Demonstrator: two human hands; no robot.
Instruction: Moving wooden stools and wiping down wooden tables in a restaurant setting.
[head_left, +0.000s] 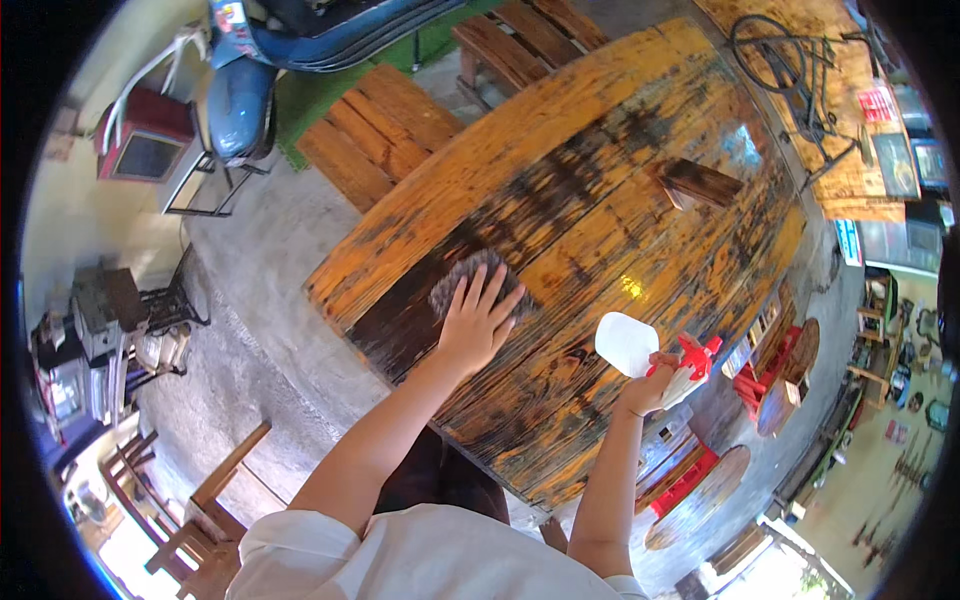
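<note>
My left hand (478, 319) lies with fingers spread on a dark grey fluffy cloth (457, 281), pressing it flat on the wooden table (592, 247) near its left end. My right hand (651, 386) is closed around a spray bottle with a white body (628, 343) and a red trigger head (699, 358), held tilted above the table's near right edge. A small dark wooden block (701, 182) stands farther back on the tabletop. The planks are orange-brown with dark, worn patches.
Wooden benches (382, 135) stand along the table's far left side, near a blue scooter (240, 105). A wooden chair (217, 502) is at lower left. Another wooden table (840, 180) at upper right bears a metal bicycle model (802, 82). Round stools (705, 495) are at the right.
</note>
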